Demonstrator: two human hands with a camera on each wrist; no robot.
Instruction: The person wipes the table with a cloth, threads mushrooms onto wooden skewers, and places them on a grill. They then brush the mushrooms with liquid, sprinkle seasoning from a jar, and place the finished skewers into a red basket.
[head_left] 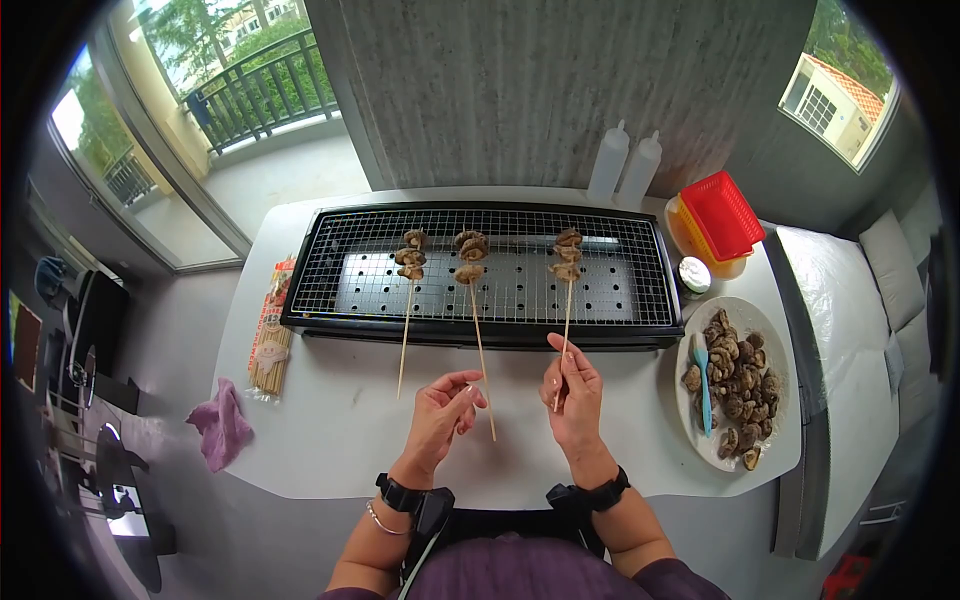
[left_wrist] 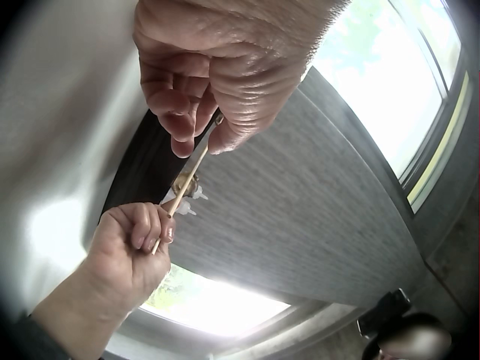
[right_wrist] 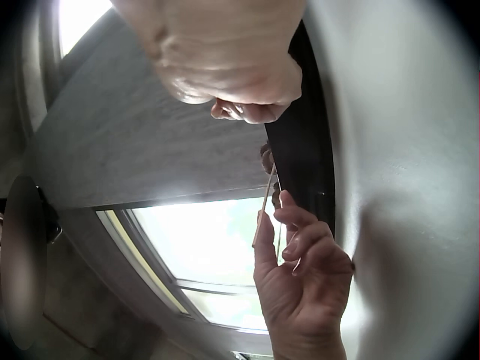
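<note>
Three mushroom skewers rest with their mushrooms on the wire grate of a black grill (head_left: 350, 335): a left skewer (head_left: 411, 257), a middle skewer (head_left: 471, 257) and a right skewer (head_left: 567, 256). Their bamboo sticks stick out over the front edge. My right hand (head_left: 576, 400) grips the stick of the right skewer between thumb and fingers. Beside the lower stick of the middle skewer is my left hand (head_left: 441, 412). In the right wrist view, the left thumb (right_wrist: 264, 251) and forefinger are apart, with the stick passing by the thumb.
To the right, an oval plate (head_left: 690, 425) holds many mushrooms (head_left: 740, 380) and a blue brush (head_left: 706, 395). Behind it are a white-lidded jar (head_left: 693, 277), a red basket (head_left: 722, 215) and two squeeze bottles (head_left: 609, 163). At left lie a skewer packet (head_left: 270, 335) and a purple cloth (head_left: 221, 425).
</note>
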